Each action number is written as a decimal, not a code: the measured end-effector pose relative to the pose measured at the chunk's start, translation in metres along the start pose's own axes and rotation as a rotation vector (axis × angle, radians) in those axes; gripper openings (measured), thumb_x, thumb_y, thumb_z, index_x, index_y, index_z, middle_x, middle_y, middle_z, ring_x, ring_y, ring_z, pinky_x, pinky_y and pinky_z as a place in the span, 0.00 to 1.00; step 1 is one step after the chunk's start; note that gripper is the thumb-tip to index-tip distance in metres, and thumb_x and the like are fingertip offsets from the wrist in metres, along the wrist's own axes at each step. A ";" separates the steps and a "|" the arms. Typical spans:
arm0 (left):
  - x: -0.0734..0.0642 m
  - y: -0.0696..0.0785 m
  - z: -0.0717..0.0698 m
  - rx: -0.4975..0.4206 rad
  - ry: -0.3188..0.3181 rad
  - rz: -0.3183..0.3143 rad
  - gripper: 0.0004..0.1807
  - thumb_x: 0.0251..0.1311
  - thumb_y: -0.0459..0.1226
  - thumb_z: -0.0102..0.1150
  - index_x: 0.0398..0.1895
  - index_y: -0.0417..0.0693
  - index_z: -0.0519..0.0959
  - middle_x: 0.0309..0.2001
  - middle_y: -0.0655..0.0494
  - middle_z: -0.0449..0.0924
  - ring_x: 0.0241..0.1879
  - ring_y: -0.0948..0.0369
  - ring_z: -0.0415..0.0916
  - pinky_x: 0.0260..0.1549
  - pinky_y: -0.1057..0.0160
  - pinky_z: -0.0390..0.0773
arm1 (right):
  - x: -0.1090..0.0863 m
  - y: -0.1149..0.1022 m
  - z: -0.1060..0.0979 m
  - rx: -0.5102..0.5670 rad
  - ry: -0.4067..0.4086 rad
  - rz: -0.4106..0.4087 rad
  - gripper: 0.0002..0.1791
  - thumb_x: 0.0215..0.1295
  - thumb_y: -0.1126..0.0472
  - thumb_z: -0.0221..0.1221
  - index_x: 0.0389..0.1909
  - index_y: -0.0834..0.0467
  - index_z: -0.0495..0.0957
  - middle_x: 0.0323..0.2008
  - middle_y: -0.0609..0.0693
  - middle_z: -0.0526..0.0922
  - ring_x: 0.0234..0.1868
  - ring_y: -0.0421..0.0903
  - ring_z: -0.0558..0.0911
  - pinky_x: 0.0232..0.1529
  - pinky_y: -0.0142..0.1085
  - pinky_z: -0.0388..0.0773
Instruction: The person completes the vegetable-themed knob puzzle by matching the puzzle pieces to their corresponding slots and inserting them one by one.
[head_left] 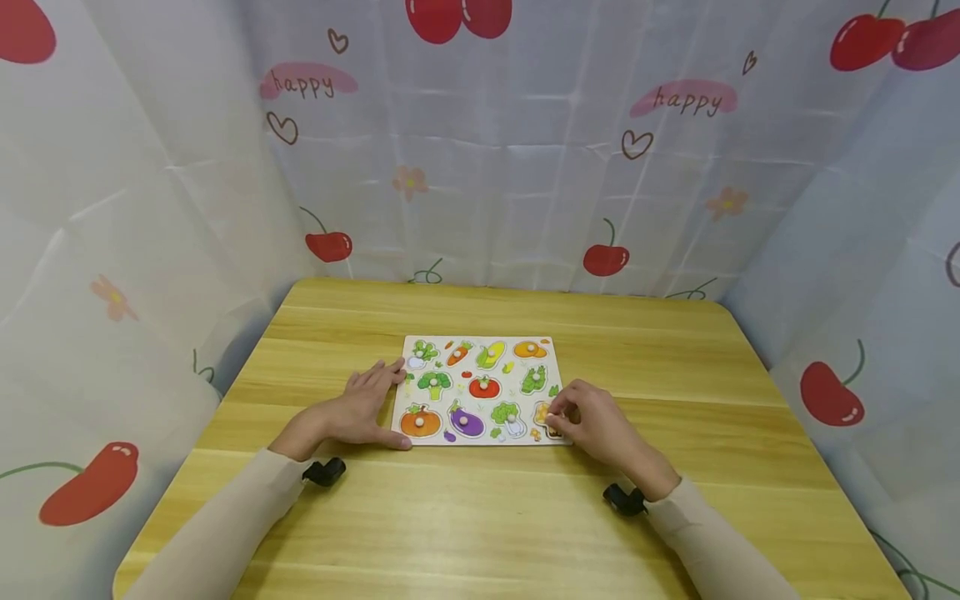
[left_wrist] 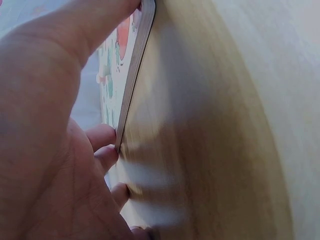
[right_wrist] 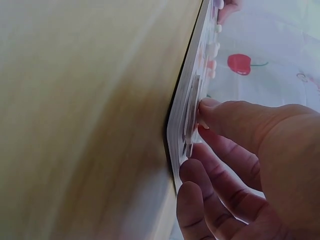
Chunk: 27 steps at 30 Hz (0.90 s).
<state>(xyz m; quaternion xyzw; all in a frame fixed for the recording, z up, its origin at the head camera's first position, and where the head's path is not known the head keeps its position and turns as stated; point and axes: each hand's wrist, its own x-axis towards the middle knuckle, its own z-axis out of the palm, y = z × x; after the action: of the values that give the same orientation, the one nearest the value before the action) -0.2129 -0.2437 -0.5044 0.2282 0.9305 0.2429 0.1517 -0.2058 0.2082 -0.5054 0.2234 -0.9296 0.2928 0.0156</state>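
Note:
A vegetable knob puzzle board (head_left: 450, 440) lies flat on the table, its knobbed pieces showing a pumpkin (head_left: 420, 423), an eggplant (head_left: 467, 423), a tomato (head_left: 484, 387) and several other vegetables. My left hand (head_left: 358, 408) is spread along the board's left edge, thumb at the near corner and fingertips at the far end. At the near right corner, my right hand (head_left: 596, 421) pinches the knob of an orange-and-brown puzzle piece (right_wrist: 192, 110). In the right wrist view this piece stands slightly proud of the board's surface. The fingers partly cover its picture in the head view.
The wooden table (head_left: 465, 517) has rounded corners and reaches back to a printed curtain (head_left: 487, 167) with cherries. Curtains also hang at the left and right. A small black device sits at each wrist.

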 end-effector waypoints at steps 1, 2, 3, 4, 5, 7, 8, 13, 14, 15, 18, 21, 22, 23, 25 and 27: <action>0.000 0.000 0.000 0.000 0.002 0.001 0.69 0.63 0.64 0.85 0.92 0.35 0.57 0.98 0.37 0.40 0.96 0.28 0.35 0.87 0.13 0.39 | 0.000 0.000 0.000 -0.002 0.001 0.003 0.05 0.75 0.62 0.79 0.41 0.53 0.92 0.42 0.49 0.87 0.39 0.44 0.81 0.41 0.32 0.77; 0.000 0.000 0.000 0.000 0.003 0.001 0.69 0.63 0.64 0.85 0.92 0.35 0.57 0.98 0.37 0.40 0.96 0.28 0.35 0.87 0.13 0.40 | 0.000 0.000 0.001 -0.002 0.001 0.004 0.05 0.75 0.61 0.79 0.41 0.53 0.92 0.42 0.49 0.87 0.39 0.44 0.81 0.41 0.31 0.78; 0.000 0.000 0.000 -0.001 0.004 0.002 0.69 0.63 0.64 0.85 0.92 0.35 0.57 0.98 0.37 0.40 0.96 0.27 0.36 0.87 0.13 0.40 | 0.000 0.001 0.001 -0.005 0.001 0.009 0.05 0.75 0.61 0.79 0.41 0.53 0.92 0.42 0.49 0.87 0.39 0.44 0.81 0.41 0.31 0.77; 0.000 0.000 0.000 -0.004 0.004 0.001 0.69 0.63 0.64 0.85 0.92 0.35 0.57 0.98 0.38 0.40 0.96 0.28 0.35 0.87 0.13 0.40 | 0.000 0.001 0.002 -0.006 0.000 0.012 0.05 0.75 0.61 0.79 0.41 0.53 0.92 0.42 0.48 0.87 0.39 0.44 0.81 0.41 0.31 0.77; 0.000 0.000 0.000 -0.004 0.007 0.003 0.69 0.63 0.64 0.85 0.91 0.36 0.57 0.98 0.37 0.40 0.96 0.28 0.36 0.87 0.12 0.40 | 0.001 0.001 0.002 -0.007 0.000 0.015 0.05 0.75 0.61 0.79 0.41 0.53 0.92 0.42 0.48 0.87 0.39 0.44 0.81 0.41 0.31 0.77; -0.001 0.000 0.000 -0.006 0.012 0.005 0.68 0.63 0.64 0.85 0.91 0.36 0.58 0.98 0.37 0.41 0.96 0.27 0.36 0.86 0.12 0.41 | 0.001 0.000 0.003 -0.008 -0.001 0.024 0.04 0.75 0.61 0.79 0.40 0.53 0.92 0.41 0.48 0.87 0.39 0.44 0.81 0.41 0.32 0.77; -0.001 0.000 0.000 -0.007 0.014 0.006 0.68 0.63 0.64 0.85 0.91 0.36 0.58 0.98 0.37 0.41 0.96 0.27 0.37 0.86 0.11 0.41 | 0.002 0.000 0.003 -0.009 -0.001 0.024 0.04 0.75 0.61 0.79 0.41 0.53 0.92 0.41 0.48 0.86 0.39 0.44 0.80 0.41 0.32 0.77; 0.000 -0.002 0.001 -0.008 0.015 0.006 0.69 0.63 0.64 0.85 0.91 0.36 0.57 0.98 0.37 0.41 0.96 0.28 0.36 0.87 0.12 0.40 | 0.002 -0.004 0.005 -0.007 -0.004 0.039 0.04 0.75 0.60 0.79 0.41 0.54 0.93 0.40 0.48 0.86 0.39 0.44 0.80 0.40 0.32 0.75; -0.001 -0.002 0.001 -0.009 0.013 0.005 0.69 0.63 0.64 0.85 0.91 0.36 0.57 0.98 0.37 0.41 0.96 0.28 0.36 0.87 0.12 0.40 | 0.002 -0.004 0.005 -0.008 -0.005 0.037 0.04 0.75 0.60 0.79 0.41 0.54 0.93 0.40 0.48 0.85 0.39 0.44 0.79 0.40 0.32 0.75; -0.001 -0.002 0.001 -0.010 0.012 0.005 0.69 0.62 0.64 0.85 0.91 0.36 0.57 0.98 0.37 0.40 0.96 0.28 0.35 0.87 0.12 0.39 | 0.002 -0.005 0.006 -0.008 -0.004 0.041 0.04 0.75 0.60 0.79 0.41 0.54 0.93 0.40 0.48 0.85 0.38 0.44 0.79 0.40 0.32 0.75; -0.001 -0.002 0.001 -0.011 0.014 0.009 0.69 0.63 0.64 0.85 0.91 0.36 0.57 0.98 0.37 0.41 0.96 0.27 0.36 0.87 0.12 0.40 | 0.002 -0.005 0.006 -0.010 0.000 0.036 0.04 0.75 0.61 0.79 0.41 0.55 0.93 0.40 0.49 0.86 0.38 0.43 0.79 0.40 0.31 0.74; -0.002 -0.001 0.001 -0.014 0.017 0.011 0.69 0.63 0.64 0.85 0.91 0.36 0.57 0.98 0.37 0.41 0.96 0.27 0.36 0.86 0.11 0.40 | 0.003 -0.005 0.006 -0.016 0.002 0.036 0.04 0.75 0.61 0.79 0.41 0.55 0.93 0.40 0.48 0.86 0.38 0.43 0.78 0.40 0.31 0.75; -0.002 -0.001 0.001 -0.015 0.018 0.011 0.69 0.63 0.64 0.85 0.91 0.36 0.57 0.98 0.37 0.41 0.96 0.27 0.36 0.86 0.11 0.40 | 0.003 -0.005 0.006 -0.015 -0.001 0.032 0.03 0.75 0.61 0.79 0.41 0.54 0.94 0.40 0.48 0.86 0.38 0.43 0.78 0.40 0.32 0.75; -0.002 -0.001 0.000 -0.015 0.017 0.010 0.69 0.63 0.64 0.85 0.92 0.36 0.57 0.98 0.37 0.41 0.96 0.28 0.36 0.86 0.11 0.40 | 0.003 -0.004 0.006 -0.015 -0.001 0.028 0.03 0.76 0.61 0.79 0.41 0.55 0.94 0.40 0.49 0.86 0.38 0.43 0.78 0.39 0.32 0.75; -0.002 -0.001 0.000 -0.015 0.015 0.007 0.69 0.63 0.64 0.85 0.92 0.36 0.57 0.98 0.37 0.41 0.96 0.28 0.36 0.86 0.12 0.40 | 0.004 -0.004 0.006 -0.017 -0.004 0.030 0.03 0.76 0.61 0.79 0.41 0.54 0.94 0.40 0.48 0.85 0.38 0.43 0.78 0.39 0.32 0.75; -0.002 -0.001 0.000 -0.014 0.015 0.006 0.69 0.63 0.64 0.85 0.92 0.36 0.57 0.98 0.37 0.41 0.96 0.28 0.36 0.87 0.12 0.40 | 0.005 -0.004 0.007 -0.015 -0.003 0.027 0.03 0.76 0.61 0.79 0.41 0.55 0.94 0.40 0.48 0.85 0.38 0.42 0.78 0.39 0.31 0.75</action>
<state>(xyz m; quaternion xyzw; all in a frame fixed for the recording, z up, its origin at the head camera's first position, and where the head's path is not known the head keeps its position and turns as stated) -0.2119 -0.2452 -0.5044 0.2281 0.9293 0.2514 0.1456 -0.2075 0.1997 -0.5081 0.2114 -0.9347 0.2855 0.0119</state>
